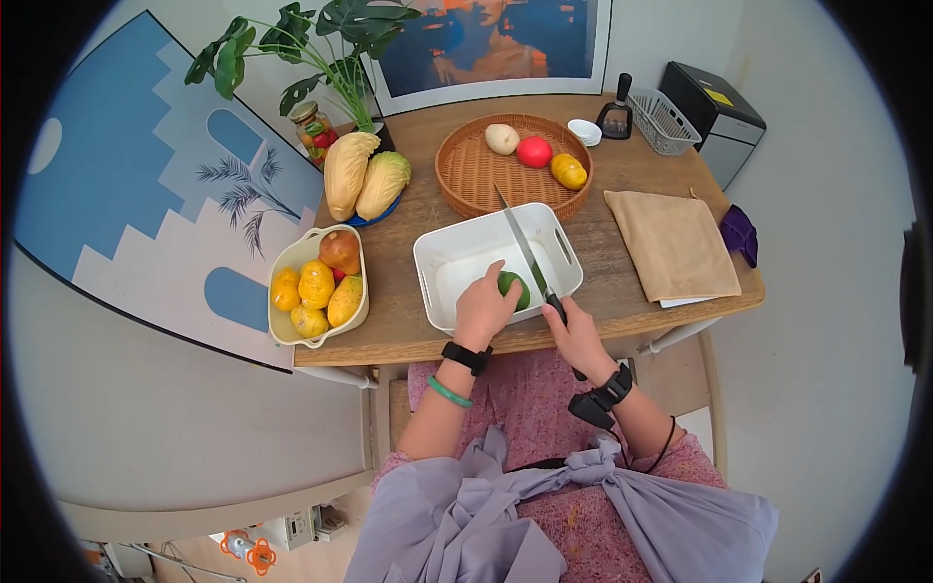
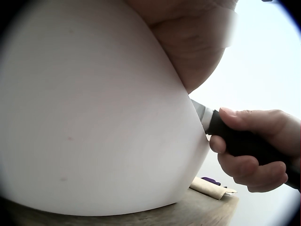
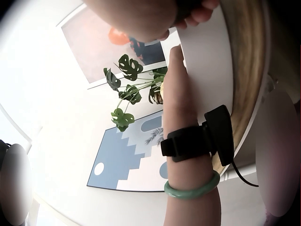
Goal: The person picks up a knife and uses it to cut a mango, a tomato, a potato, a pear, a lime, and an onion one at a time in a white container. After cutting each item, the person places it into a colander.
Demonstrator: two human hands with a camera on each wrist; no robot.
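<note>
In the head view my left hand [image 1: 485, 305] reaches into a white plastic basin [image 1: 449, 255] near the table's front edge. Its fingers hold a round dark-green fruit or vegetable [image 1: 515, 290], partly covered by the hand. My right hand [image 1: 580, 342] grips the black handle of a long kitchen knife [image 1: 522, 240]. The blade slants up and away over the basin, right beside the green piece, its tip overlapping the wicker tray in this view. From the left wrist, the basin's outer wall [image 2: 94, 117] fills most of the picture, and the right fingers [image 2: 240, 167] wrap the handle.
A wicker tray [image 1: 465, 194] behind the basin carries several round pieces of produce. To the left stand a cream basket [image 1: 282, 328] of yellow and orange produce and two cabbages [image 1: 348, 175]. A folded tan cloth [image 1: 671, 245] lies on the right.
</note>
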